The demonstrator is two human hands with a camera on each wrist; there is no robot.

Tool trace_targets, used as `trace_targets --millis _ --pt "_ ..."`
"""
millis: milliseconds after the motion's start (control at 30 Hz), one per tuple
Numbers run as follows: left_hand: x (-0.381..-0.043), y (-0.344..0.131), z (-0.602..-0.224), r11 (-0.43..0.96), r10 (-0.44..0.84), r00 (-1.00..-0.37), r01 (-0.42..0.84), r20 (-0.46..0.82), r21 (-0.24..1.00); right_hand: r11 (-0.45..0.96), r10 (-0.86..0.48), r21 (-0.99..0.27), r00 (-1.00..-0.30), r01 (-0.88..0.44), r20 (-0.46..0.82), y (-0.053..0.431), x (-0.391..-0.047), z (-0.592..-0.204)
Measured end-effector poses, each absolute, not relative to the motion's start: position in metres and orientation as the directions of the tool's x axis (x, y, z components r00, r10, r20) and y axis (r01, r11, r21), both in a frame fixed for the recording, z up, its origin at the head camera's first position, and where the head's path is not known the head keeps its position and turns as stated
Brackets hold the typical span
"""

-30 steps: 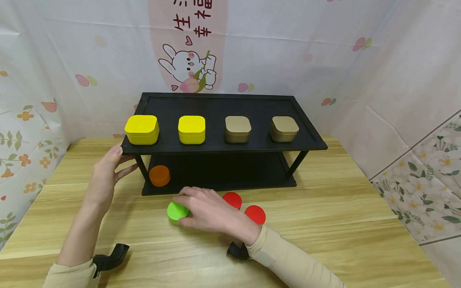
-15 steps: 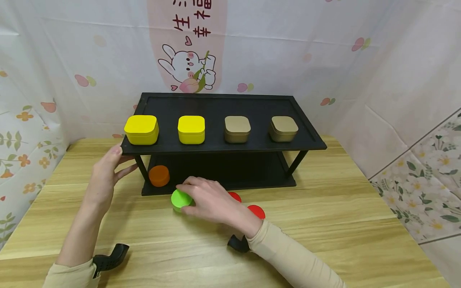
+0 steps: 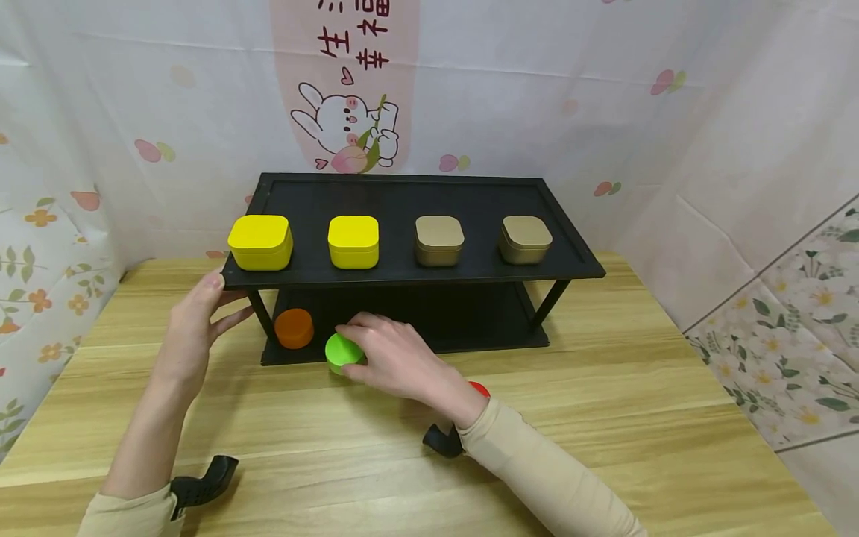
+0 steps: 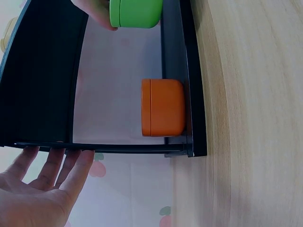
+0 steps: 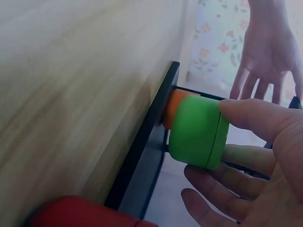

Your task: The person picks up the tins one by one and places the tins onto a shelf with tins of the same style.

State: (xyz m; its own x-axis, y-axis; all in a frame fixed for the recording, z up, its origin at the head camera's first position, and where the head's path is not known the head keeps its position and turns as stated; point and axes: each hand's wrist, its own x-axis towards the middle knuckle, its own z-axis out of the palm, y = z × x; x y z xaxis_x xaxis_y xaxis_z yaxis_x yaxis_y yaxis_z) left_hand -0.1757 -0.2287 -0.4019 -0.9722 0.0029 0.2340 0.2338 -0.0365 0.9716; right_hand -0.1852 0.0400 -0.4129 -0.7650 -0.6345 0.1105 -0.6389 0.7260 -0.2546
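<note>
Wood table (image 3: 302,462) under everything; black rack (image 3: 403,192) on it, two levels. Left hand (image 3: 190,328) at the rack's near left corner, right hand (image 3: 403,362) in front of the lower shelf (image 3: 486,321). Top level, left to right: two yellow boxes (image 3: 260,245), two beige boxes (image 3: 439,241). Orange tin (image 3: 294,329) on the lower shelf at the left; green tin (image 3: 342,352) just right of it, at the shelf's near edge, apparently raised, on the left wrist view. Red tin (image 3: 479,388) on the table, mostly behind the right forearm. Judged technique for the carry: keep the green tin level, clear the near edge before lowering, leave a gap to the orange tin, keep knuckles below the upper level. Steadying the rack with the other hand should help against a bump. Grip: right thumb and fingers pinch the green tin from its right side, spread about as wide as the tin, left side exposed. Left hand grasps nothing; fingers extended, fingertips touching the rack's left end. Pressure there: cannot tell.
</note>
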Motion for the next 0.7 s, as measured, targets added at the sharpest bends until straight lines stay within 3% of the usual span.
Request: trace_targets --millis 700 --pt "-0.176 -0.229 -0.402 -0.032 0.007 -0.973 0.229 0.229 0.973 0.775 -0.567 -0.287 -0.82 -0.564 0.081 0.04 -0.208 -0.408"
